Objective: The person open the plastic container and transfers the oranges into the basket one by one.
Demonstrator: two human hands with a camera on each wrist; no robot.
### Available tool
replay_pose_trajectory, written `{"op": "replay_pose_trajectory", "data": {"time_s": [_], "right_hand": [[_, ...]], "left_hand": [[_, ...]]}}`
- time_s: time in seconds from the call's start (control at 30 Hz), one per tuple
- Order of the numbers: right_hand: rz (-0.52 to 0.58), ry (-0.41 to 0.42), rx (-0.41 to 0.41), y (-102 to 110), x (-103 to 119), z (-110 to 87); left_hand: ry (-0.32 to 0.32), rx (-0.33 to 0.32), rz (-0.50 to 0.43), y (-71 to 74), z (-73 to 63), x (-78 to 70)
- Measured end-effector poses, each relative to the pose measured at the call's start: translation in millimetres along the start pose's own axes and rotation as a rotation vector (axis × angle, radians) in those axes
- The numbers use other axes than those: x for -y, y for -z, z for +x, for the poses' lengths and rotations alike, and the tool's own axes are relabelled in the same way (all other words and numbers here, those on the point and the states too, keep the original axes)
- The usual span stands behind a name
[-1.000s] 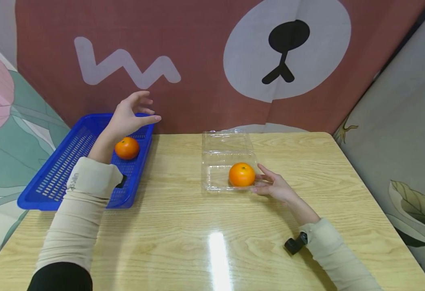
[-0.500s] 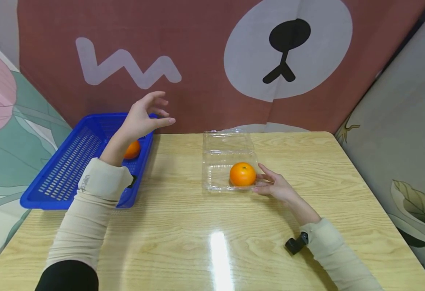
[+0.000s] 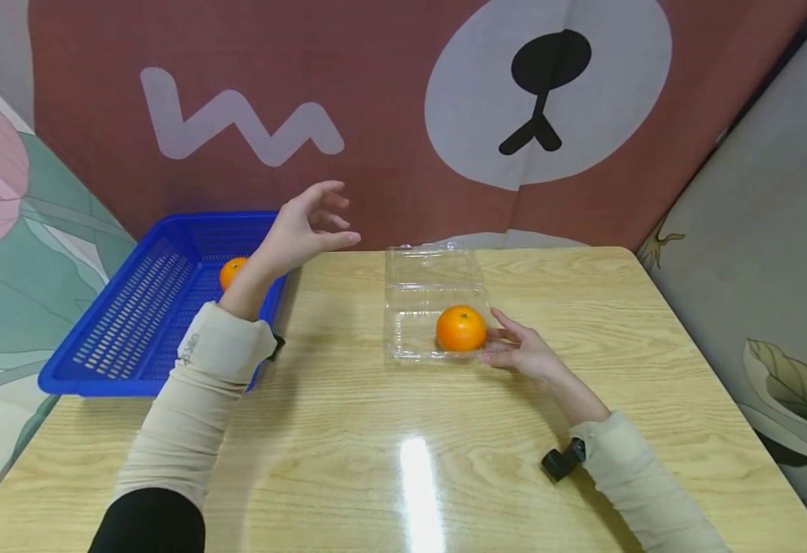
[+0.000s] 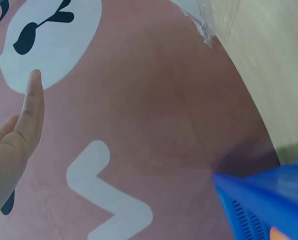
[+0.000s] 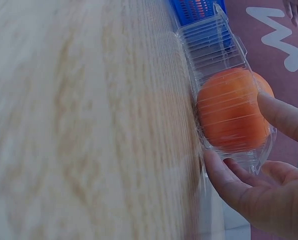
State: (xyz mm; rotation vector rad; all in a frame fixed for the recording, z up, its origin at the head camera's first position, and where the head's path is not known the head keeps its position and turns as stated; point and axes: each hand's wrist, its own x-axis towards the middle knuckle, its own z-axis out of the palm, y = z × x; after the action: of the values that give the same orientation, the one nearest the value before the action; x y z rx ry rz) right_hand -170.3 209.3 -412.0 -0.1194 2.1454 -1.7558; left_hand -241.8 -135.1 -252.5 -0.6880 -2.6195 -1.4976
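Observation:
My left hand (image 3: 309,226) is raised at the basket's far right side, fingers loosely bent and thumb apart, with nothing between them. Behind its wrist, partly hidden, an orange (image 3: 231,270) lies in the blue plastic basket (image 3: 168,299). At mid-table lies a clear plastic clamshell container (image 3: 413,330), its lid (image 3: 431,266) folded back. A second orange (image 3: 461,329) sits in the right part of its tray. My right hand (image 3: 524,353) holds the container's right end between thumb and fingers; in the right wrist view the fingertips (image 5: 212,162) are right at its wall.
The wooden table (image 3: 348,430) ends at the back against a brown wall cloth (image 3: 382,77) with a bear's face. The basket stands at the table's left edge. A patterned curtain (image 3: 742,253) hangs along the right side.
My left hand has moved to the right, from above the basket past its right rim, still holding nothing. The right hand, the container and the orange in it stay in place.

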Motion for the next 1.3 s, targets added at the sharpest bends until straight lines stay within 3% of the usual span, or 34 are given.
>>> {"op": "replay_pose_trajectory", "data": {"time_s": [0.63, 0.83, 1.3], "right_hand": [[0.028, 0.027, 0.018, 0.1, -2.6, 2.5], [0.017, 0.025, 0.019, 0.5, -2.5, 1.9], [0.006, 0.021, 0.019, 0.8, -2.5, 2.2]], "left_hand": [[-0.013, 0.050, -0.043, -29.8, 4.5, 8.9], [-0.004, 0.080, -0.084, -38.6, 4.8, 16.2], [-0.010, 0.151, -0.078, -62.4, 6.4, 30.2]]}}
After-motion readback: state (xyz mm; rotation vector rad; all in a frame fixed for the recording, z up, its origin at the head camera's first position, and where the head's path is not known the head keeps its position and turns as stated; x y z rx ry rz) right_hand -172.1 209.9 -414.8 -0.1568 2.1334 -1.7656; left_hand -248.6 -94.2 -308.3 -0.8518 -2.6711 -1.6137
